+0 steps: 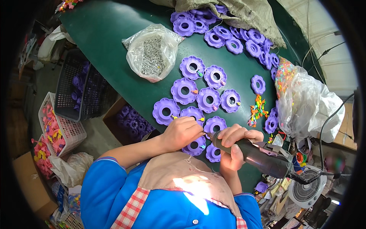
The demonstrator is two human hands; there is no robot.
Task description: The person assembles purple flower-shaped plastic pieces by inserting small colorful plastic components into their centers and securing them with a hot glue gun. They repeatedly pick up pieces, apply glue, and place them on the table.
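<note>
My right hand is wrapped around a dark, thick-bodied electric screwdriver, its tip aimed left. At that tip my left hand is closed in a pinch; what its fingers hold, if anything, is too small to make out. Around and under both hands lie purple flower-shaped plastic rings, several with a small coloured piece on the rim. One purple ring sits right beside the screwdriver's tip. Another purple ring lies below my left hand, partly covered.
An open plastic bag of small metal screws stands on the green table. More purple rings spill from a sack at the back. On the right are small coloured pieces and a clear bag. Crates stand left; a fan lower right.
</note>
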